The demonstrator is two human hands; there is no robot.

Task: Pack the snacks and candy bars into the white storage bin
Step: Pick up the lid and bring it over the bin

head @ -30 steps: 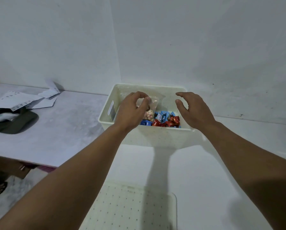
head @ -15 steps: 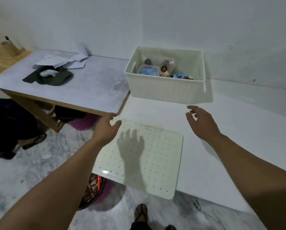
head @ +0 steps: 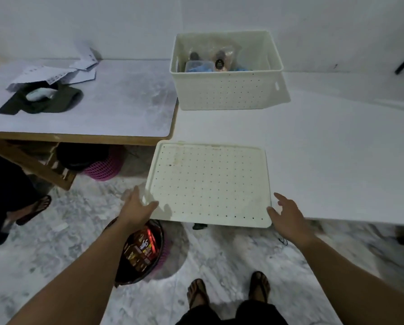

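Hands [head: 135, 211] at white lid [head: 210, 184] corners

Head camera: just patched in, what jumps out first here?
The white perforated lid lies flat at the near table edge, its corner overhanging, with the left hand gripping its near-left corner and the right hand open by its near-right corner. Behind it against the wall stands the open white bin holding snack packets.
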